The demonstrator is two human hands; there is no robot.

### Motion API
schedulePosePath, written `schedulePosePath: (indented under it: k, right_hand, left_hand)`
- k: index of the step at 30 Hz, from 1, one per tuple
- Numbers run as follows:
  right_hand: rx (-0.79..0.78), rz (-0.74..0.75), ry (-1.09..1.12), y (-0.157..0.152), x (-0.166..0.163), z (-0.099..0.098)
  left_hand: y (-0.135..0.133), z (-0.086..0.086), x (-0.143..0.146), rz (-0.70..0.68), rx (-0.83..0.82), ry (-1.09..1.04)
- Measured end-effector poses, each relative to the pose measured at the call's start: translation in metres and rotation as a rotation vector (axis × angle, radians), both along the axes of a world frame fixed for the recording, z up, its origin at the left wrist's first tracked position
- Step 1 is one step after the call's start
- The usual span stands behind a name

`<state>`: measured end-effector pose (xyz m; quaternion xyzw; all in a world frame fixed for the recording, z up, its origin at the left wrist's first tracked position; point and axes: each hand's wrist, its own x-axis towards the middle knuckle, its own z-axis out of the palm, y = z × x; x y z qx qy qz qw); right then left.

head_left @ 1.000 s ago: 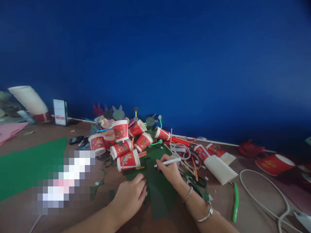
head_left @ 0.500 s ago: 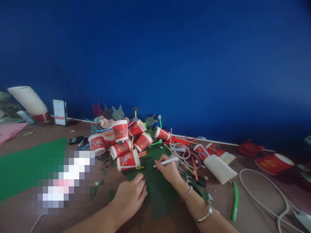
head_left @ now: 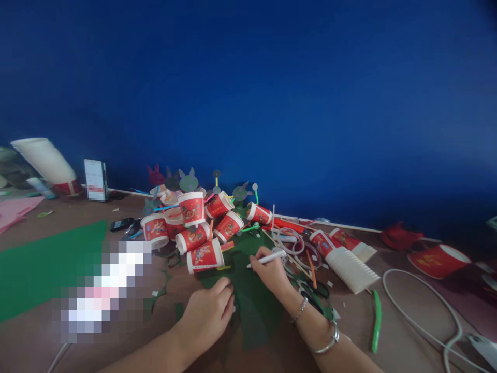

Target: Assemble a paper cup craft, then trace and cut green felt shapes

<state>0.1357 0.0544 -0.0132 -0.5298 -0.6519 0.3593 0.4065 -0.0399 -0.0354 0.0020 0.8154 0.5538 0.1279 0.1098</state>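
My right hand (head_left: 269, 268) is closed around a white marker pen (head_left: 274, 256), its tip pointing left and down close to a dark green sheet of paper (head_left: 252, 311). Whether the tip touches the sheet I cannot tell. At the sheet's left edge rests my left hand (head_left: 207, 313), fingers curled and pressed together. A tiny pale bit shows by its fingertips, and what they hold, if anything, is hidden. Just beyond that hand, a red paper cup (head_left: 205, 256) lies on its side, in front of a heap of similar cups with animal-head cutouts (head_left: 188, 181).
Scissors (head_left: 318, 287), a clear tape ring and straws lie right of my right hand. Stacked cups (head_left: 353, 269) and a white cable (head_left: 423, 295) are farther right. On the left are a larger green sheet (head_left: 54, 259), a blurred bright object and a propped phone (head_left: 95, 178).
The marker and my right hand have shifted very slightly to the right. My left hand stays where it was, and the cups have not moved.
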Motion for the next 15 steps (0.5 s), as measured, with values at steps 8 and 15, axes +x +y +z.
schedulePosePath:
  k: [8,15]
  right_hand:
    - [-0.035,0.106,0.101,-0.0065,-0.0022,0.008]
    - [-0.106,0.109,0.111,-0.0092,-0.003,0.007]
  left_hand:
    - [0.0006,0.0023,0.0013,-0.003,-0.025,0.053]
    - [-0.0005,0.0055,0.0018,-0.061,-0.042,0.052]
